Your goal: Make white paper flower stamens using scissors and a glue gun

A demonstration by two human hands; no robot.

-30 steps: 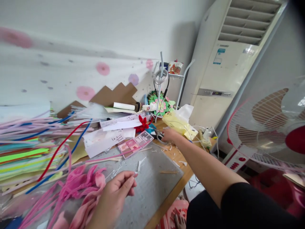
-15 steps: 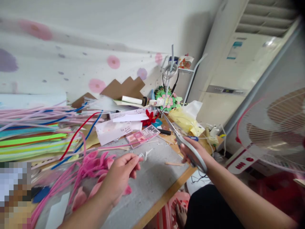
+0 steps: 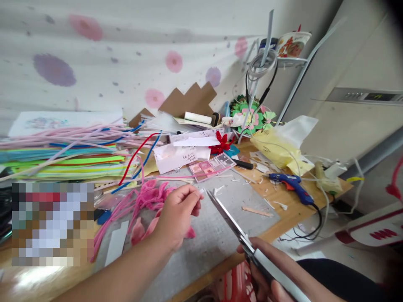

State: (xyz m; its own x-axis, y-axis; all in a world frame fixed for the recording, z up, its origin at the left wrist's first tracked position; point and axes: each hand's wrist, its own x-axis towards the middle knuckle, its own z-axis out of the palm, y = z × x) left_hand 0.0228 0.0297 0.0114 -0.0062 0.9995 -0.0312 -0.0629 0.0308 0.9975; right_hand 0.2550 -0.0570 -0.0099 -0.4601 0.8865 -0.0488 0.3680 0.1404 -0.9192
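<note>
My left hand (image 3: 181,209) pinches a small white scrap (image 3: 202,191) between thumb and fingertips, over the grey mat (image 3: 214,247). My right hand (image 3: 267,268) is closed around the grey handles of a pair of scissors (image 3: 231,220). The blades point up and left, and their tips are close to the scrap; whether they touch it I cannot tell. Beneath and beside my left hand lie pink fuzzy petals (image 3: 138,230) and pink fuzzy stems (image 3: 108,226), partly hidden by my forearm. White offcuts (image 3: 217,189) lie on the mat just past the scissor tips.
A blue glue gun (image 3: 291,184) with a cord rests at the table's right side. Behind the mat are a pink palette (image 3: 212,167), a red flower (image 3: 220,142) and white paper boxes (image 3: 182,157). Bundles of coloured fuzzy stems (image 3: 72,165) fill the left.
The view has turned right and dropped slightly. The scissors have come down and left, so their tips are now by the scrap in my left hand, which keeps its pinch.
</note>
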